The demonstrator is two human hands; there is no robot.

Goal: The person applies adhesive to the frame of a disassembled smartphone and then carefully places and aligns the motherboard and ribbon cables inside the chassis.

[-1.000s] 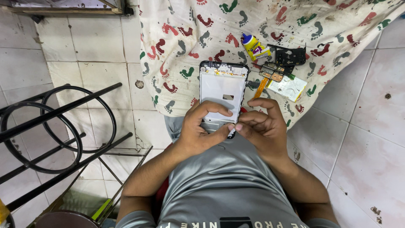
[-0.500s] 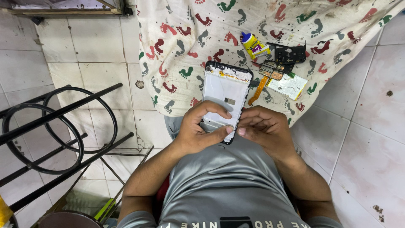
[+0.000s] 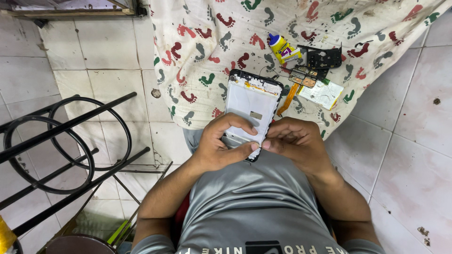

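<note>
An opened phone frame [image 3: 251,104], white inside with a black rim, lies tilted over my lap. My left hand [image 3: 221,146] grips its lower end, thumb across the bottom edge. My right hand [image 3: 296,141] is curled at the frame's lower right edge, fingertips touching it near my left thumb. An orange flex strip [image 3: 287,99] runs from the frame's right side toward a circuit board [image 3: 306,77] and a silver rectangular part [image 3: 322,94] on the cloth.
A white cloth with coloured footprint marks [image 3: 212,51] covers the tiled floor ahead. On it lie a small yellow glue bottle with a blue cap [image 3: 281,48] and a black phone part [image 3: 324,58]. A black metal rack [image 3: 52,141] stands at left.
The phone frame has tilted slightly clockwise and my right hand has shifted down to its lower right edge, fingers now meeting the left thumb.
</note>
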